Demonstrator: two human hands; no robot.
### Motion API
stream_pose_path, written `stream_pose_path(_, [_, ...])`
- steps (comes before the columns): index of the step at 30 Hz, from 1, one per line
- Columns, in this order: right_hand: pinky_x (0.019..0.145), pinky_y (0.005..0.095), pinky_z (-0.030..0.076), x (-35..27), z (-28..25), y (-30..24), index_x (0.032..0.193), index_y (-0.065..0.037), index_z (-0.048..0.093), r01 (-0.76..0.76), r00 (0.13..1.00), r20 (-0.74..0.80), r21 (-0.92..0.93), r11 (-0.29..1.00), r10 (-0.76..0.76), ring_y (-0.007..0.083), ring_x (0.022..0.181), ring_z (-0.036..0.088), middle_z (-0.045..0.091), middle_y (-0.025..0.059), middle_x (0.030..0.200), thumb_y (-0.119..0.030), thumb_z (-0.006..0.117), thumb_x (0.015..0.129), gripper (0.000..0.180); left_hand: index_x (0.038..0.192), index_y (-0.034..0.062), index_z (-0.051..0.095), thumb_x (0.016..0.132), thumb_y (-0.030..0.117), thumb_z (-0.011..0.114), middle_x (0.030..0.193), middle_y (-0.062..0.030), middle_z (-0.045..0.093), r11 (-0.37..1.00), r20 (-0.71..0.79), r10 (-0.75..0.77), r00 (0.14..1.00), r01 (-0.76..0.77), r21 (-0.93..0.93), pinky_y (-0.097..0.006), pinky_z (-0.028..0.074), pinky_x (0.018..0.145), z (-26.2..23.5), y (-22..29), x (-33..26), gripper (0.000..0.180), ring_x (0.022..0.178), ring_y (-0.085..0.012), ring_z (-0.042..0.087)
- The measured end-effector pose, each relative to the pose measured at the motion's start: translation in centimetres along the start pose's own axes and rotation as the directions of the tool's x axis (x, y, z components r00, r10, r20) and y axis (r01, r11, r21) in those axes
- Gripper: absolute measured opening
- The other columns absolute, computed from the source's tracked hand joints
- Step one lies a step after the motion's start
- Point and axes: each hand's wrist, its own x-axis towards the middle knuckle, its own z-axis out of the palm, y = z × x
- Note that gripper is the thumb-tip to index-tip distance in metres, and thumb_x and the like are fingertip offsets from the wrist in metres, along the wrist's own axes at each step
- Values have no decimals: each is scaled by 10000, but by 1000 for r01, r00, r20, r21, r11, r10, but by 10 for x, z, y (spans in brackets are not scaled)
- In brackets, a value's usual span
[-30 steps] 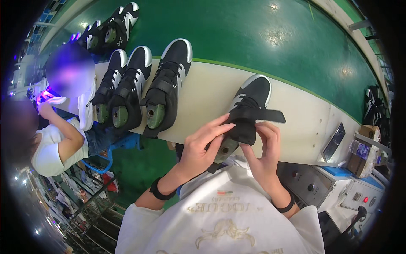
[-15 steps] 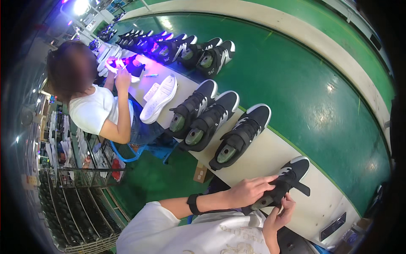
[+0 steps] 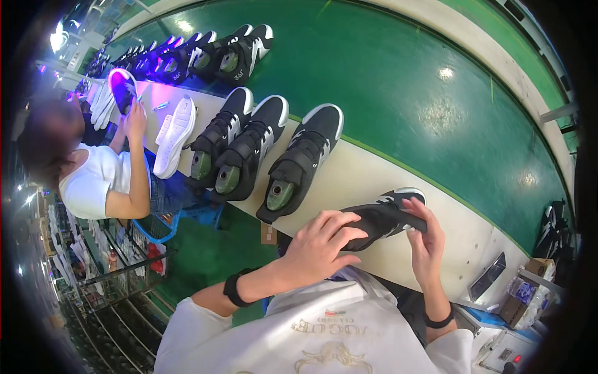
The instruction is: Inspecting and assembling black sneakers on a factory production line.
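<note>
The hands are at the nearest black shoe [image 3: 367,229], which lies on the pale table [image 3: 461,240] just in front of the person: the right hand [image 3: 430,243] seems to pinch the loose strap [image 3: 416,221] between thumb and fingers, while the left hand [image 3: 317,246] is loosely spread by the collar, though I can't tell whether its fingertips touch. A moment ago both were at the collar and the strap stuck out free; now the shoe's toe has swung further right and the strap is between the fingers, so attention appears to have passed from collar to strap. The strap looks flat and bendable, the upper soft and matte, the toe edged in smooth white. To the left stand three matching shoes [image 3: 306,149], hard green forms [image 3: 280,194] filling their openings. Beyond lie ridged white soles [image 3: 175,138], then a co-worker [image 3: 99,187] and a shoe row [image 3: 240,57] on glossy green.
</note>
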Motion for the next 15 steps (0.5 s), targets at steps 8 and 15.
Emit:
stream_pose_path(8, [852,337,449,30,43,16,944,29,620,256,962,35,243,936,-272,227,925,597,646,116,951,-114,544,960,162,1088,88,535,801,256,776,1015,-77,625,856,10,-452,892,436,-278,-378,516,747,-6,-22,49,411,876,-267,652])
stream_pose_path(15, [736,309,461,44,34,33,867,35,604,269,961,72,-4,963,-268,202,769,557,592,99,818,-160,605,928,205,1011,34,549,929,371,609,780,-187,681,793,139,-540,830,557,-245,-448,501,669,43,-41,61,353,785,-407,671])
